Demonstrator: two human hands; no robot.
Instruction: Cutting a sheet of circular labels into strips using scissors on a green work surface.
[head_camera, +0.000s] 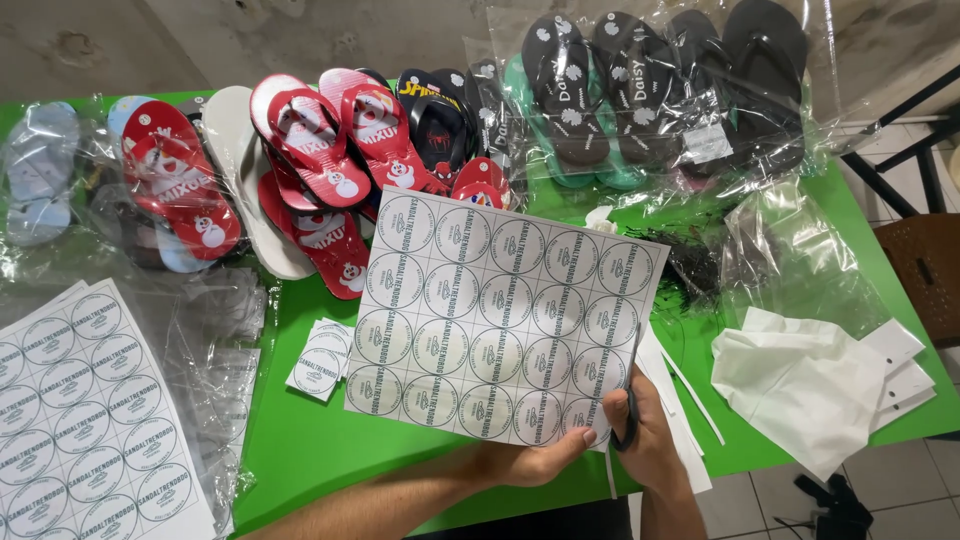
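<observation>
Sandals (330, 160) behind sheet (505, 315) — on table (320, 440)

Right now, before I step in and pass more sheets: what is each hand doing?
Left hand: closed, pinching the bottom edge of the sheet of round labels.
Right hand: closed on the scissors, at the sheet's right edge.

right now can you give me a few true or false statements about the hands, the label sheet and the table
1. The left hand holds the sheet of round labels at its lower edge. True.
2. The right hand holds a pen. False: it holds scissors at the sheet's right edge.
3. The table is green. True.
4. The red flip-flops lie near the person, in front of the sheet. False: they lie beyond it.
5. A small stack of cut labels lies left of the held sheet. True.
</observation>
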